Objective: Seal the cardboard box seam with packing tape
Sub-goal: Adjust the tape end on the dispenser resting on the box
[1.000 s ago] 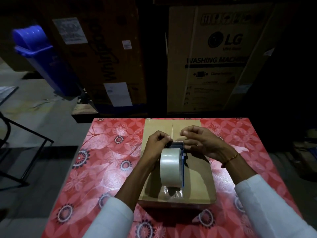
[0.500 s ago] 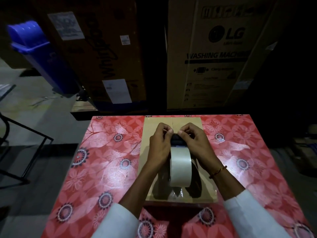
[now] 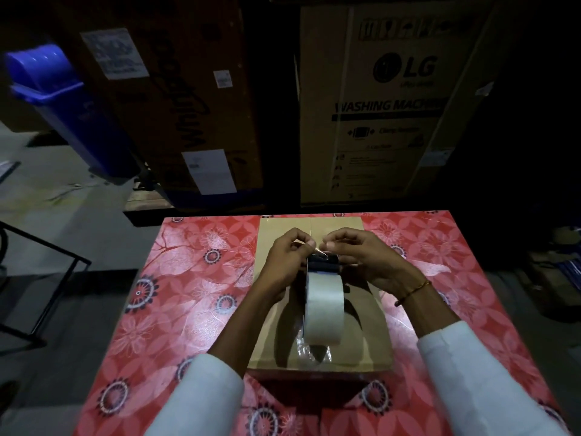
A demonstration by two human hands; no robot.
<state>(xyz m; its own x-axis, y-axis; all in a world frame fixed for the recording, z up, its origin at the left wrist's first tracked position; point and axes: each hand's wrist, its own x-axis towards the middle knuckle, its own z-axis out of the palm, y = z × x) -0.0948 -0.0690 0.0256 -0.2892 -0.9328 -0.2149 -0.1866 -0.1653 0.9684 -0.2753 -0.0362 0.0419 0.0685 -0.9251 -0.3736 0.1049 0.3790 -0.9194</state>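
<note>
A flat cardboard box lies on the red flowered table, its centre seam running away from me. A tape dispenser with a pale roll of packing tape stands upright on the box over the seam. My left hand and my right hand meet just beyond the roll. Thumb and forefinger of each hand pinch the clear free end of the tape above the dark dispenser head. Crinkled clear tape lies on the box's near edge below the roll.
Two tall appliance cartons stand right behind the table. A blue bin leans at the far left on the floor. A black metal frame stands left of the table. Dim clutter sits on the floor at the right.
The dispenser turned from side-on to end-on along the seam. Both hands moved a little farther up the box and now pinch the tape end between the fingertips.
</note>
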